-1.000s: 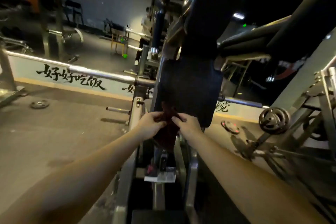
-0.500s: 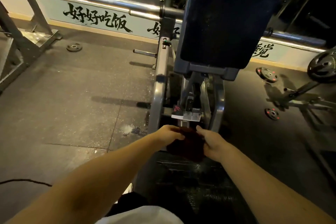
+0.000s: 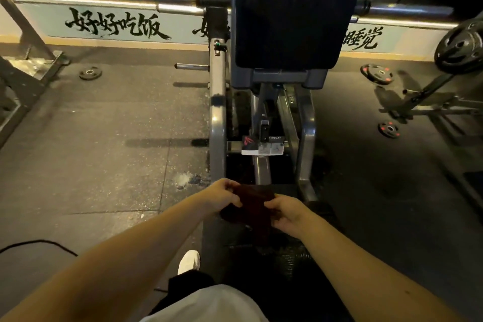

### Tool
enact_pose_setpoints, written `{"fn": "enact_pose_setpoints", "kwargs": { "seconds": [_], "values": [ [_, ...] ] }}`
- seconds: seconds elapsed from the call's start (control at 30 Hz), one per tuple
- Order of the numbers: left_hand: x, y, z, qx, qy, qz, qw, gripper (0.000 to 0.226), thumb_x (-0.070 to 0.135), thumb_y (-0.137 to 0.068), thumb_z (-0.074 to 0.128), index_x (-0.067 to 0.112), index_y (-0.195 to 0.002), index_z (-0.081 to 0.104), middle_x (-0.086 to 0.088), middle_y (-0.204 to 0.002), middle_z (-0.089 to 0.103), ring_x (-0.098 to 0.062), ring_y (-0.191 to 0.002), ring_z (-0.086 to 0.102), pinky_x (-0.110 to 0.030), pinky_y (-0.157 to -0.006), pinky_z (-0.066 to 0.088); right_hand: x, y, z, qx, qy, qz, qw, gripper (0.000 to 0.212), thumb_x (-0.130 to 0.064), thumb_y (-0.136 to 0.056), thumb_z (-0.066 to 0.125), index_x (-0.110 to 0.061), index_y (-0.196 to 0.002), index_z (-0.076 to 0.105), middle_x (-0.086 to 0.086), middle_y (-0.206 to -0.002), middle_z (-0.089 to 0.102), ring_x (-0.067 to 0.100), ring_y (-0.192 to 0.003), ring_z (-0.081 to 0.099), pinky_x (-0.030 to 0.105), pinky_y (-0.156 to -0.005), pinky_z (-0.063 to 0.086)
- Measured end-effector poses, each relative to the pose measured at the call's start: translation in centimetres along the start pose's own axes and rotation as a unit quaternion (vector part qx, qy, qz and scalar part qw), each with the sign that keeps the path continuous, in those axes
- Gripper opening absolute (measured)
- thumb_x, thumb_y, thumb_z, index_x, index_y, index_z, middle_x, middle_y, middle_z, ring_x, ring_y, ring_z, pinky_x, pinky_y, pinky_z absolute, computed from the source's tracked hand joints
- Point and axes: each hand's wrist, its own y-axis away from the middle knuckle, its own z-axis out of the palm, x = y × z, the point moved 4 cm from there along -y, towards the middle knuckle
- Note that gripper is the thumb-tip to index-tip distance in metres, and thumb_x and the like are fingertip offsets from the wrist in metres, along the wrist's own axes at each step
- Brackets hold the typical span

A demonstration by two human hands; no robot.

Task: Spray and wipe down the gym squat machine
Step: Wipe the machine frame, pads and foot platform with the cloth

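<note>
The left hand and right hand each grip an edge of a dark red cloth, fingers curled round it, holding it above the near end of the squat machine. Its black back pad rises at twelve o'clock. A small weight plate lies on the floor at ten o'clock, a white shoe at seven.

My arms are bare down to my left hand and right hand. At six o'clock, my white shirt; toward seven, black trousers and a white shoe.
</note>
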Motion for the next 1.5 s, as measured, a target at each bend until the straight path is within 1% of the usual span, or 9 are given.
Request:
{"fn": "enact_pose_setpoints", "kwargs": {
  "seconds": [0.23,0.37,0.47,0.6,0.83,0.97,1.1,1.27,1.5],
  "values": [
    [0.2,0.0,0.1,0.111,-0.002,0.037,0.993,0.045,-0.004,-0.083,0.078,0.013,-0.120,0.059,-0.012,-0.107,0.061,-0.028,-0.099,0.065,-0.045,-0.098,0.057,-0.1,-1.2,-1.3,0.037,0.072,-0.058,0.995,0.066,0.017,-0.092,0.051,-0.016,-0.148,0.045,0.017,-0.130,0.053,0.029,-0.100,0.061,0.040,-0.070,0.054],
    [1.6,-0.4,-0.7,0.112,-0.051,0.080,0.989,0.056,-0.006,-0.086,0.074,0.012,-0.134,0.053,-0.005,-0.103,0.060,-0.014,-0.087,0.063,-0.021,-0.073,0.058,-1.9,-2.8,-1.1,0.047,0.161,-0.066,0.984,0.076,0.012,-0.090,0.060,-0.021,-0.155,0.039,0.013,-0.132,0.051,0.029,-0.106,0.060,0.042,-0.084,0.058],
    [2.3,-2.3,-2.7,0.086,-0.089,0.099,0.987,0.066,-0.006,-0.086,0.074,0.015,-0.142,0.048,-0.009,-0.122,0.057,-0.015,-0.094,0.063,-0.015,-0.067,0.057,-3.6,-5.1,0.4,0.048,0.224,-0.082,0.970,0.074,0.013,-0.090,0.059,-0.023,-0.153,0.043,0.013,-0.134,0.055,0.029,-0.110,0.062,0.047,-0.097,0.057],
    [3.1,-7.5,-7.5,0.033,-0.158,0.115,0.980,0.081,-0.002,-0.082,0.080,0.022,-0.150,0.042,-0.008,-0.143,0.040,-0.026,-0.125,0.054,-0.020,-0.082,0.056,-7.1,-8.7,5.1,0.079,0.259,-0.118,0.955,0.069,0.019,-0.090,0.054,-0.019,-0.147,0.049,0.010,-0.132,0.055,0.031,-0.114,0.060,0.048,-0.097,0.057],
    [4.9,-15.6,-18.5,-0.003,-0.258,0.142,0.955,0.064,0.004,-0.081,0.081,0.018,-0.139,0.058,-0.008,-0.135,0.038,-0.019,-0.116,0.048,-0.019,-0.100,0.038,-13.5,-16.0,16.1,0.110,0.316,-0.067,0.940,0.065,0.017,-0.090,0.048,-0.020,-0.142,0.053,0.010,-0.128,0.052,0.022,-0.092,0.059,0.042,-0.079,0.059],
    [5.5,-17.6,-23.5,-0.016,-0.295,0.166,0.941,0.037,0.015,-0.086,0.079,0.018,-0.123,0.071,-0.005,-0.124,0.044,-0.021,-0.116,0.049,-0.026,-0.102,0.039,-16.8,-17.7,21.4,0.053,0.415,-0.088,0.904,0.064,0.012,-0.082,0.070,-0.018,-0.138,0.059,0.013,-0.130,0.061,0.025,-0.109,0.062,0.031,-0.086,0.056],
    [6.4,-18.8,-26.4,0.005,-0.289,0.185,0.939,0.023,0.033,-0.087,0.079,0.021,-0.106,0.074,0.001,-0.113,0.051,-0.022,-0.113,0.043,-0.034,-0.102,0.036,-19.6,-18.1,24.7,0.000,0.548,-0.098,0.831,0.077,-0.010,-0.075,0.089,-0.024,-0.143,0.055,0.001,-0.126,0.056,0.021,-0.115,0.059,0.035,-0.094,0.056],
    [9.8,-20.0,-27.5,0.010,-0.163,0.191,0.968,0.026,0.026,-0.085,0.081,0.010,-0.095,0.063,-0.002,-0.086,0.065,-0.021,-0.078,0.064,-0.036,-0.071,0.055,-23.7,-18.7,26.7,0.082,0.665,-0.179,0.720,0.056,-0.010,-0.081,0.083,-0.025,-0.131,0.063,0.006,-0.132,0.051,0.027,-0.119,0.056,0.035,-0.094,0.050],
    [16.2,-21.3,-27.2,0.039,-0.127,0.242,0.961,0.022,0.023,-0.085,0.078,0.018,-0.086,0.057,-0.001,-0.080,0.065,-0.020,-0.076,0.065,-0.036,-0.072,0.054,-30.2,-17.3,25.2,0.104,0.657,-0.223,0.713,0.032,-0.010,-0.090,0.071,-0.023,-0.119,0.071,0.001,-0.111,0.065,0.022,-0.105,0.063,0.035,-0.091,0.053]
  ]
}}
